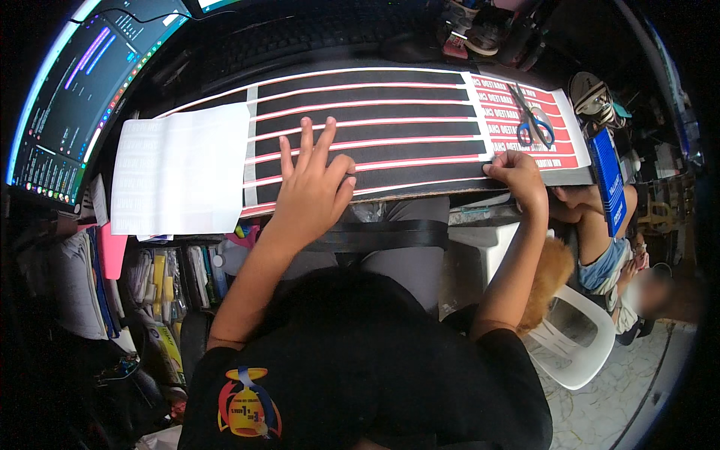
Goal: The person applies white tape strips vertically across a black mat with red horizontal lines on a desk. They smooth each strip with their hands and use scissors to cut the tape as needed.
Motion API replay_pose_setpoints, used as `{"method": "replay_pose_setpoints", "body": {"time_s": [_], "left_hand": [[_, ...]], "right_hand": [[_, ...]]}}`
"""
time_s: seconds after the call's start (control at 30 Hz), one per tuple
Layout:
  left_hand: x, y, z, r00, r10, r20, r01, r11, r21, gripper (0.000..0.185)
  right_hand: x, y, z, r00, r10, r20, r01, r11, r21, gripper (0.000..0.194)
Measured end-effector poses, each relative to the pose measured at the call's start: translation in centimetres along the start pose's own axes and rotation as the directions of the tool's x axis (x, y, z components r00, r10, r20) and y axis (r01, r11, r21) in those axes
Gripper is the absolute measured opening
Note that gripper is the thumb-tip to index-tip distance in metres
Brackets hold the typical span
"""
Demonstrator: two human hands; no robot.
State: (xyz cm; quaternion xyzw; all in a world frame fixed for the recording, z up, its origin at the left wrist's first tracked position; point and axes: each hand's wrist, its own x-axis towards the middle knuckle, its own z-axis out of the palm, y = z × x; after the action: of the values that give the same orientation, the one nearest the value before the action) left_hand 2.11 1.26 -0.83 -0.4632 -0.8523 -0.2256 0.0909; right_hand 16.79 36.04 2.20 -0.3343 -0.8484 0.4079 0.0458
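Note:
My left hand (pixel 315 188) lies palm down on several parallel black strips (pixel 388 130), its fingers spread and nothing held. White and red lines separate the strips, which run lengthwise across a long board. Thumb and forefinger of my right hand (pixel 520 175) are pinched together at the lower left corner of a red-and-white printed sheet (pixel 498 121), by the end of the lowest strip. That sheet bears reversed writing and covers the strips' right end. Scissors (pixel 531 121) with blue-and-black handles rest on it. A white sheet (pixel 180 169) with faint show-through print covers the left end.
A lit monitor (pixel 90 95) stands at the left, with a dark keyboard (pixel 315 36) behind the board. A blue box (pixel 608 183) is at the right. Below it are a white plastic chair (pixel 579 354), a brown furry animal (pixel 548 281) and a seated person (pixel 619 275). Folders (pixel 84 281) stand lower left.

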Motion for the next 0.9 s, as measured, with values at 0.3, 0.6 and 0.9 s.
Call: {"method": "replay_pose_setpoints", "body": {"time_s": [0.3,0.6,0.9], "left_hand": [[-5.1,4.1,0.9,0.963,-0.269,-0.011,0.267,0.949,0.169,0.081],[-3.7,6.0,3.1,0.984,-0.156,0.09,0.139,0.975,0.173,0.104],[-4.0,0.6,-5.9,0.956,-0.193,-0.218,0.211,0.976,0.06,0.07]], "right_hand": [[0.3,0.2,0.1,1.0,-0.009,0.014,0.009,1.0,-0.006,0.022],[1.0,2.0,-0.5,0.997,-0.079,-0.017,0.075,0.983,-0.168,0.028],[2.8,5.2,-3.4,0.98,-0.199,0.004,0.196,0.964,0.179,0.021]]}}
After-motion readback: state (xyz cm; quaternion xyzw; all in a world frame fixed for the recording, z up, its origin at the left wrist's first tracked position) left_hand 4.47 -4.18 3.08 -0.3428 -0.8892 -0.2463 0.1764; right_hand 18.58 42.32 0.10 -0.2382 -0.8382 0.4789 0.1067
